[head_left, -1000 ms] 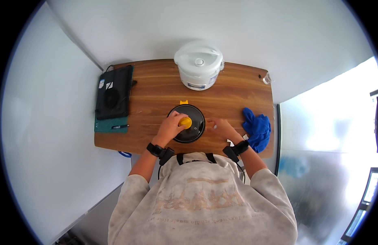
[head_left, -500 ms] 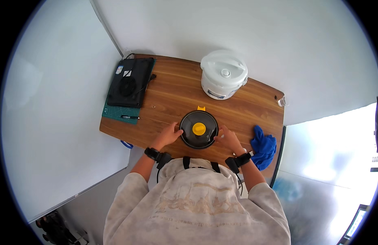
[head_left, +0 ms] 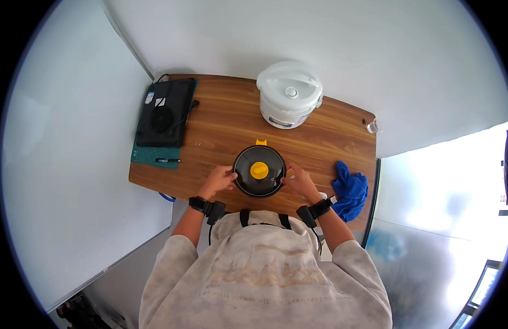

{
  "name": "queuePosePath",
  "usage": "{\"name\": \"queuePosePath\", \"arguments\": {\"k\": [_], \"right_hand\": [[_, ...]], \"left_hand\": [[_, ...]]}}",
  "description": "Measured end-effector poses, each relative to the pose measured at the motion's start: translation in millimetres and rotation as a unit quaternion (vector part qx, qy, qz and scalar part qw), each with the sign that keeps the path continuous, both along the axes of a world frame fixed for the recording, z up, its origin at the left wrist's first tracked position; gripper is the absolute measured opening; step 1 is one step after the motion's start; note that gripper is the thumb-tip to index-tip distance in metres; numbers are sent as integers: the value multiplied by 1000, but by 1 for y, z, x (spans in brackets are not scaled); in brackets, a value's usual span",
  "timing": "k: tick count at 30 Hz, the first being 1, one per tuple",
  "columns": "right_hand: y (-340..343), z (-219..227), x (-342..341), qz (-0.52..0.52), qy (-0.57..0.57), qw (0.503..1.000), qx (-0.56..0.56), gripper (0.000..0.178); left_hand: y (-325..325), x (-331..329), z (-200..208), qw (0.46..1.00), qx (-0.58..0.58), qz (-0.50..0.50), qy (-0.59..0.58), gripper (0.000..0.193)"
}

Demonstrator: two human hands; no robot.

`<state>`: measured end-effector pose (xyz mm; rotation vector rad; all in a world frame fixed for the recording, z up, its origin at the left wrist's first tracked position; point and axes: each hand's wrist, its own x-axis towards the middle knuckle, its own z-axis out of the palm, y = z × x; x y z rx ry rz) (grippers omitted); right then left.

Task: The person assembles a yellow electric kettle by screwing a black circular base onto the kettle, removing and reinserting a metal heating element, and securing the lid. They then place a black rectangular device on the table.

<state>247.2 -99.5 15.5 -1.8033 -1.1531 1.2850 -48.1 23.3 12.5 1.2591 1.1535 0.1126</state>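
Observation:
A round dark pot (head_left: 244, 189) sits near the table's front edge, with a glass lid (head_left: 259, 185) on top. The lid has a yellow knob (head_left: 259, 170), and a yellow handle (head_left: 261, 142) sticks out at the far side. At the pot's left rim, the thumb and fingers of my left hand (head_left: 218, 180) are curled against the edge. My right hand (head_left: 299, 181) grips the opposite rim, thumb nearest to me. The undersides of the fingers are hidden.
A white lidded bucket (head_left: 289, 101) stands at the back. On the left, a black flat appliance (head_left: 163, 118) with a coiled cord lies on a green cutting mat (head_left: 155, 156) beside a pen (head_left: 167, 160). A blue cloth (head_left: 350, 192) is at right; a small clear cup (head_left: 373, 126) stands far right.
The whole view has shifted slightly, so things appear further left and up. My fingers have closed in on the pot's rim at both sides. The pot stays in place on the table.

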Motion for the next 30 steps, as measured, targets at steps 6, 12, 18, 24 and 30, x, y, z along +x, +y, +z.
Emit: {"name": "queuePosePath", "arguments": {"k": [6, 12, 18, 24, 30], "right_hand": [[2, 5, -6, -15, 12, 999, -26, 32], [-1, -7, -9, -25, -12, 1000, -3, 32], [10, 12, -23, -35, -48, 998, 34, 33], [65, 7, -47, -58, -55, 997, 16, 36], [146, 29, -81, -105, -8, 992, -74, 40]], "left_hand": [[-6, 2, 5, 999, -15, 41, -1, 27], [-9, -2, -1, 997, -26, 73, -22, 30], [9, -7, 19, 996, 14, 82, -11, 38], [71, -27, 19, 995, 60, 79, -11, 42], [145, -48, 11, 994, 57, 89, -1, 45]]}}
